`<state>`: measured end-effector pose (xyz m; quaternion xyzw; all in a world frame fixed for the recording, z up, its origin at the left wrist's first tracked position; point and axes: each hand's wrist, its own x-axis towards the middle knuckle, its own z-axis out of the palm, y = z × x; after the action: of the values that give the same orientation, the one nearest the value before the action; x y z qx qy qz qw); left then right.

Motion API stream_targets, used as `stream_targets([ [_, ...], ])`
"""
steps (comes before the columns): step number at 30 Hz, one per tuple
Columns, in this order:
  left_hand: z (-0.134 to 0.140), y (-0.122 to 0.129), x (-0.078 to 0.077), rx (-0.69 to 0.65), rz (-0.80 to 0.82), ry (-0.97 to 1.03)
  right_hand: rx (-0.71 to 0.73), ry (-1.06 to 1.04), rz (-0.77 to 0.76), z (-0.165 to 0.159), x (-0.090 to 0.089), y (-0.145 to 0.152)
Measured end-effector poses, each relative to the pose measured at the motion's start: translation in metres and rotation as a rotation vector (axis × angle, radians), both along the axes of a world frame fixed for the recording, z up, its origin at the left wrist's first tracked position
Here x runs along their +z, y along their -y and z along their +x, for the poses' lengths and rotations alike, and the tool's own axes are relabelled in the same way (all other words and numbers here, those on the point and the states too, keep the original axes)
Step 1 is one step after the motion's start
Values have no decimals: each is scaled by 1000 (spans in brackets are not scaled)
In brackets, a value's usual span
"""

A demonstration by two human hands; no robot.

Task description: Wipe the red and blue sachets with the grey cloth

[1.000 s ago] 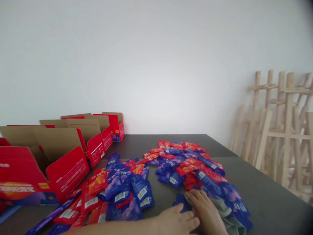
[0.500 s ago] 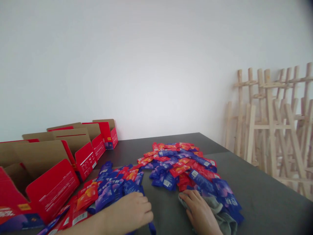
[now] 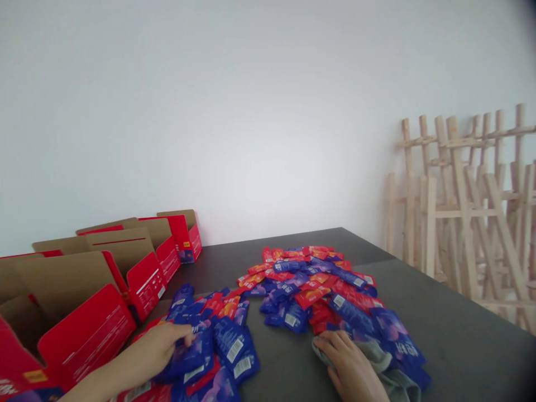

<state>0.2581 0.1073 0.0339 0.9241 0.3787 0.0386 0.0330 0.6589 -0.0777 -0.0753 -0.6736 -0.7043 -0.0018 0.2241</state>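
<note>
My left hand [image 3: 170, 340] is over the near-left pile of packets, its fingers curled down and closed at the edge of a blue packet [image 3: 196, 354]. Blue, red and orange packets overlap beneath and around it, among them a blue packet with a white barcode label [image 3: 231, 345] just to the right. My right hand [image 3: 345, 357] grips a crumpled grey-green cloth [image 3: 400, 382], with fingers bent over its front end. This cloth touches the near edge of the second pile, beside a large blue packet [image 3: 396, 332].
Open red cardboard boxes [image 3: 90, 335] with brown insides stand in a row along the left. A larger mixed packet pile [image 3: 310, 279] spreads across the middle of the dark table [image 3: 456, 357]. Wooden easels [image 3: 460, 212] lean by the white wall at right.
My left hand has moved left and back onto the pile, uncovering blue packets with barcodes. The right hand stays on the cloth. The view has shifted slightly.
</note>
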Motion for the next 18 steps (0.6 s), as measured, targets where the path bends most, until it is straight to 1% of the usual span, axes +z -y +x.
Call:
stream_targets([
  [1,15,1,7,23,-19,-55,-1,1,-6,0,1,0],
  [3,54,-1,18,80,11,-147,-9,1,-19,-1,2,1],
  [4,76,-5,21,90,13,-148,-11,0,-23,-1,3,2],
  [6,120,-19,20,104,-11,-136,-7,1,-26,0,3,2],
  [9,177,-48,9,194,-56,-115,-9,14,-35,2,3,1],
  [12,218,-71,-7,338,-92,-102,-20,26,-49,3,4,0],
  [15,239,-75,-26,453,-116,-102,-22,18,-54,1,6,0],
  [18,245,-65,-44,477,-113,-107,-21,2,-64,-1,9,1],
])
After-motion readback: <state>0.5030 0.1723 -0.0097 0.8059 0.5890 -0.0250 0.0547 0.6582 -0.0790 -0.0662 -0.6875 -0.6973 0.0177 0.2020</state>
